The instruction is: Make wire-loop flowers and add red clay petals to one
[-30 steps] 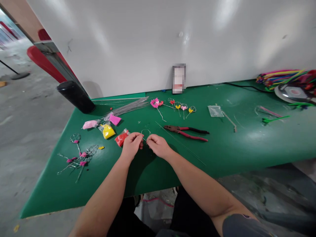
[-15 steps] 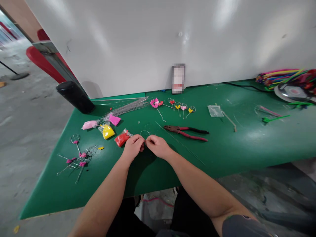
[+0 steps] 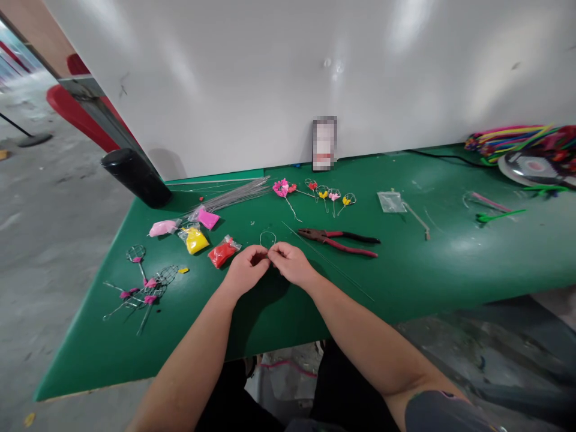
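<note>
"Fingers (image 3: 275, 250) pressed together on what?"

"A thin wire loop (image 3: 267, 238), pinched between left hand (image 3: 246, 270) and right hand (image 3: 290, 264). Above the green worktop (image 3: 432, 264), red-handled pliers (image 3: 337, 242) lie near, with smooth open room toward the front edge."

Reference point: the left hand (image 3: 246, 270) and right hand (image 3: 290, 264), with 12 o'clock toward the white wall. Obstacles: a wire loop (image 3: 267, 239) at 12 o'clock, just beyond the hands; a red bag (image 3: 222, 252) at 10 o'clock, near the left hand; red-handled pliers (image 3: 337, 242) at 2 o'clock; a long thin wire (image 3: 328, 261) across the 2 to 4 o'clock side, just beside the right hand. Passages: a lane of green tabletop (image 3: 360, 282) at 4 o'clock, beyond that wire; a lane at 8 o'clock over the tabletop, ending at wire frames (image 3: 153, 287) near 9 o'clock.
</note>
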Action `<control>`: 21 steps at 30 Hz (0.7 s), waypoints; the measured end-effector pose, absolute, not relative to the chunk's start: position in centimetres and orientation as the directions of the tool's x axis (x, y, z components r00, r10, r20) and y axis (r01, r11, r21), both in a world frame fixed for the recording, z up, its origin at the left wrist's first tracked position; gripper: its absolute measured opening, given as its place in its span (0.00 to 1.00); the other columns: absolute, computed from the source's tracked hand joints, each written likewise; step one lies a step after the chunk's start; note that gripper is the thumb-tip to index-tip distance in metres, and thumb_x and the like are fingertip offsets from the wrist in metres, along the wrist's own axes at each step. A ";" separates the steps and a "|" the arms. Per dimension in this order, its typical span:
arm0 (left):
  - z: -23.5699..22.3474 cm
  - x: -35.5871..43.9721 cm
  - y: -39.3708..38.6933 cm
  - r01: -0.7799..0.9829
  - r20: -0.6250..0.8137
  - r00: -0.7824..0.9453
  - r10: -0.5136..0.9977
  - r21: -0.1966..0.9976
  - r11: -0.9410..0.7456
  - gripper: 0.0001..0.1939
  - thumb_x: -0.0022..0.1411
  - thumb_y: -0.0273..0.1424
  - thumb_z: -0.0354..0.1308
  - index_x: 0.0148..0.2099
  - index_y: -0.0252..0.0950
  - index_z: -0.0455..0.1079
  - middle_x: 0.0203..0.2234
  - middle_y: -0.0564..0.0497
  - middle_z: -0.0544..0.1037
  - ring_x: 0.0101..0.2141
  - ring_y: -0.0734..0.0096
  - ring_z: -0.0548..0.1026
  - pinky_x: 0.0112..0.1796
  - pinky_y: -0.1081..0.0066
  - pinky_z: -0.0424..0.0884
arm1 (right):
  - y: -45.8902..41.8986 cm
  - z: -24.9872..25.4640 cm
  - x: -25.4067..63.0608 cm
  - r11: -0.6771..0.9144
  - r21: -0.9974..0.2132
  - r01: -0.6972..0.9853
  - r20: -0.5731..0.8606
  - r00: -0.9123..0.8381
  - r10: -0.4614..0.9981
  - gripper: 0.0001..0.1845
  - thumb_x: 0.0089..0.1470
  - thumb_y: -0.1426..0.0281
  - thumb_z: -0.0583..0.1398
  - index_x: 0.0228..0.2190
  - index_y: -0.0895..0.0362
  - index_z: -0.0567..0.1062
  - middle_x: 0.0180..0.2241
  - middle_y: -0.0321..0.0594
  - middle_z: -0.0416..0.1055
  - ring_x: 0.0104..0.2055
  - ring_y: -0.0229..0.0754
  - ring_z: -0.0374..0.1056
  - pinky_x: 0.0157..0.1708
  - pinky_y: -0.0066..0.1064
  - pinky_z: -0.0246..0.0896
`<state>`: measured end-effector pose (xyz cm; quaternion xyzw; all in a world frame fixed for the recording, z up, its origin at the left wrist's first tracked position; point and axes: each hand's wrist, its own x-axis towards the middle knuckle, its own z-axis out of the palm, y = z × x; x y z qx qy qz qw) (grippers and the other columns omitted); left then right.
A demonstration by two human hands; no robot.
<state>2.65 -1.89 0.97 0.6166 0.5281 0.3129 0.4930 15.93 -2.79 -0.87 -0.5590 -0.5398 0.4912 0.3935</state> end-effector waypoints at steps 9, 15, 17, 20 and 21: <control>0.9 2.6 -1.8 0.338 -0.131 0.235 0.963 0.940 0.045 0.04 0.47 0.30 0.55 0.28 0.36 0.67 0.17 0.57 0.68 0.18 0.77 0.67 0.21 0.74 0.66 | -2.9 -0.2 16.0 -0.253 -0.963 0.092 -0.261 -0.097 0.960 0.06 0.47 0.69 0.53 0.22 0.57 0.67 0.17 0.29 0.60 0.15 0.29 0.53 0.16 0.22 0.48; 0.9 2.8 -1.9 0.211 -0.176 0.266 0.948 0.970 0.120 0.06 0.45 0.28 0.55 0.30 0.36 0.64 0.19 0.58 0.67 0.19 0.78 0.67 0.18 0.77 0.64 | -2.8 -0.1 16.0 -0.270 -0.959 0.088 -0.278 -0.098 0.956 0.06 0.46 0.69 0.53 0.20 0.56 0.66 0.16 0.28 0.59 0.14 0.29 0.52 0.15 0.22 0.46; 0.9 2.9 -2.0 0.169 -0.183 0.274 0.944 0.976 0.140 0.06 0.45 0.28 0.55 0.30 0.36 0.63 0.18 0.58 0.67 0.19 0.79 0.66 0.18 0.77 0.64 | -2.8 -0.3 16.0 -0.256 -0.961 0.101 -0.265 -0.084 0.961 0.06 0.45 0.70 0.53 0.20 0.56 0.66 0.16 0.28 0.59 0.15 0.29 0.53 0.16 0.23 0.48; 0.8 2.9 -2.0 0.135 -0.186 0.265 0.946 0.979 0.154 0.07 0.44 0.27 0.56 0.30 0.35 0.63 0.18 0.58 0.66 0.18 0.81 0.65 0.18 0.78 0.64 | -2.9 -0.3 15.9 -0.237 -0.964 0.122 -0.247 -0.076 0.966 0.06 0.45 0.71 0.52 0.20 0.56 0.66 0.16 0.29 0.60 0.17 0.30 0.54 0.18 0.23 0.49; 0.8 2.9 -2.0 0.131 -0.186 0.261 0.947 0.979 0.156 0.07 0.44 0.26 0.56 0.29 0.35 0.63 0.18 0.59 0.66 0.18 0.81 0.65 0.19 0.78 0.63 | -2.9 -0.3 15.9 -0.237 -0.963 0.128 -0.248 -0.075 0.966 0.06 0.45 0.71 0.52 0.20 0.56 0.66 0.16 0.29 0.60 0.17 0.30 0.54 0.18 0.23 0.49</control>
